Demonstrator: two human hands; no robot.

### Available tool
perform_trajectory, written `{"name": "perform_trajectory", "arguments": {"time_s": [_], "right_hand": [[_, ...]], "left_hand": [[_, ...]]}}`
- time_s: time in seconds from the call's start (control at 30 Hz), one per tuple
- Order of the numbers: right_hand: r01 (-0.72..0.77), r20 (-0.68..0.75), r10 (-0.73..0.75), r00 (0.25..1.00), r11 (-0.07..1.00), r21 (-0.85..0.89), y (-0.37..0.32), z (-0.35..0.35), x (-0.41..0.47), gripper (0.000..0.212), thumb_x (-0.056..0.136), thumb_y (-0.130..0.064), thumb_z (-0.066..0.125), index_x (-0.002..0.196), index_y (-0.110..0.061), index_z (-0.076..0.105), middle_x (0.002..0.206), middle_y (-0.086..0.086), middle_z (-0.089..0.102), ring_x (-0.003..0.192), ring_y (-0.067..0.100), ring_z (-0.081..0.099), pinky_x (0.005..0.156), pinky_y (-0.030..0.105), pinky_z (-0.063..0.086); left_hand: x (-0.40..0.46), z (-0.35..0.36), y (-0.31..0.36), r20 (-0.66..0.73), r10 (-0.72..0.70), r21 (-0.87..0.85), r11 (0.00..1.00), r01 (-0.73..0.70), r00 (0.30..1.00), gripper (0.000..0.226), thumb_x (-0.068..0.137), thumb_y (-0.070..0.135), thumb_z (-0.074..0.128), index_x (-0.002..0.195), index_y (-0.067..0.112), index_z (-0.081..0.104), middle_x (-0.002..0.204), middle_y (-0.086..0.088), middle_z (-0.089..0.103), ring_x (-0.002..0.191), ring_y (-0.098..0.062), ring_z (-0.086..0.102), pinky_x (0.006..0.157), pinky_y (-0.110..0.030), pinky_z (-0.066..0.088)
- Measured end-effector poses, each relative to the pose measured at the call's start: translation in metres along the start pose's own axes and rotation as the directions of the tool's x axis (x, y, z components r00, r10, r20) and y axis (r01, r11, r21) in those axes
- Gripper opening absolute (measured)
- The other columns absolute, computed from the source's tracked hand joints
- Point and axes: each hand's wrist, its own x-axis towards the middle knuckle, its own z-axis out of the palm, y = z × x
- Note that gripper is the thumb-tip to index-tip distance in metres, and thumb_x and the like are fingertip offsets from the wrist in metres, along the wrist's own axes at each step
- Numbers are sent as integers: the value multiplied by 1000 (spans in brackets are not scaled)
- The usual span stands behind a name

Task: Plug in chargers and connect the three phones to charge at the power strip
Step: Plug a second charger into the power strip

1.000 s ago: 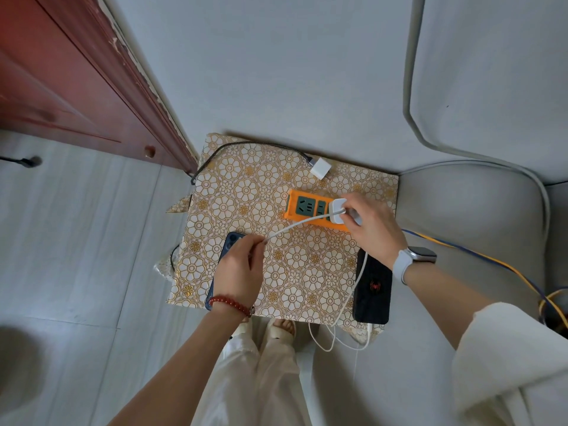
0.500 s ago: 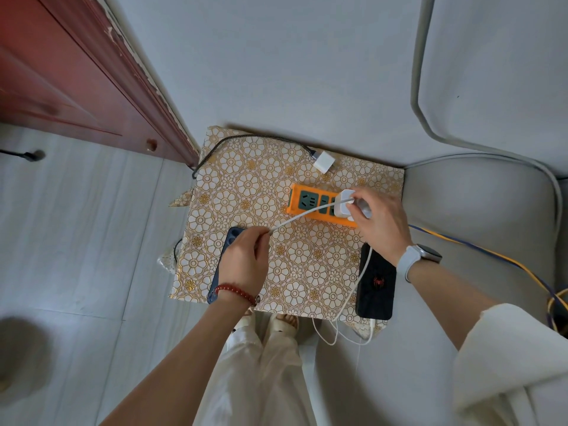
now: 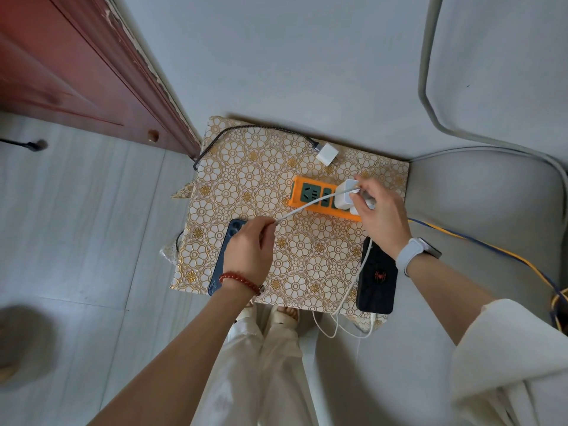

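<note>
Orange plastic power strip (image 3: 310, 196) lies on the flower-patterned table (image 3: 246, 179), where the right hand (image 3: 382, 215) grips a white cube charger (image 3: 345, 195) to seat it, while the left hand (image 3: 250, 252) pinches its white cable (image 3: 302, 207) taut above the blue phone (image 3: 224, 250), apparently keeping the lead clear.

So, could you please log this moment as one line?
left hand: pinches white cable | right hand: grips white charger at power strip

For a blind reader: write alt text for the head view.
A person's right hand holds a white charger at an orange power strip on a floral-patterned table, while the left hand pinches its white cable. A blue phone and black phone lie nearby.
</note>
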Motion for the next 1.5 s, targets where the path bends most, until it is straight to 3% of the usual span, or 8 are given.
{"name": "perform_trajectory", "arguments": {"time_s": [0.27,0.5,0.73,0.83,1.1,1.2,1.4,1.5], "right_hand": [[-132,-45,133,990,991,34,6,1,1,22,87,-16,56,108,-9,59,110,13,64,103,31,53,87,51,47],[-37,7,38,999,995,-92,7,-6,2,21,84,-14,57,104,-8,57,107,12,64,99,32,55,84,51,46],[-11,36,17,999,986,-165,7,-11,10,30,87,-17,53,117,-16,60,116,9,65,106,33,56,90,49,45],[-45,60,55,997,986,-163,8,-15,13,33,87,-19,55,119,-14,60,124,8,62,119,31,49,99,46,40],[-87,104,92,990,995,-57,7,-16,19,25,84,-14,58,108,-10,67,123,6,63,118,28,51,102,48,40],[-92,121,93,988,996,-18,7,-16,23,28,84,-12,57,111,-7,65,122,9,63,115,28,54,100,44,43],[-90,99,89,991,996,12,8,-13,27,23,84,-9,56,102,-1,67,116,11,66,102,19,58,82,23,40],[-150,84,143,986,985,81,9,-10,28,20,84,-9,55,97,-1,68,116,9,65,98,18,58,79,27,44]], "left_hand": [[5,3,13,38,18,-52,998,-16,999,16,89,15,51,95,8,64,81,-8,68,70,-21,62,61,-36,54],[14,-1,15,5,-21,-101,995,21,1000,14,89,15,52,91,9,65,71,0,63,65,-18,62,58,-29,51],[30,-3,28,-19,8,-150,989,-11,1000,14,88,16,53,91,11,65,66,6,59,54,1,52,47,-6,40],[33,-2,31,-13,10,-148,989,-12,1000,14,89,16,53,92,11,65,66,7,58,52,-1,51,45,-6,39],[33,-4,29,-3,36,-126,991,-36,999,14,89,16,53,91,10,66,68,6,59,53,-8,52,47,-12,40],[34,-4,29,-1,34,-125,992,-33,999,14,89,16,53,90,10,66,68,5,60,55,-12,53,48,-14,41],[34,-5,28,5,34,-122,992,-34,999,15,89,16,52,90,10,66,67,6,59,52,-3,49,46,-7,39],[34,-5,30,16,41,-114,993,-39,999,16,89,16,51,91,10,66,68,5,60,54,-10,52,47,-11,39]]}}
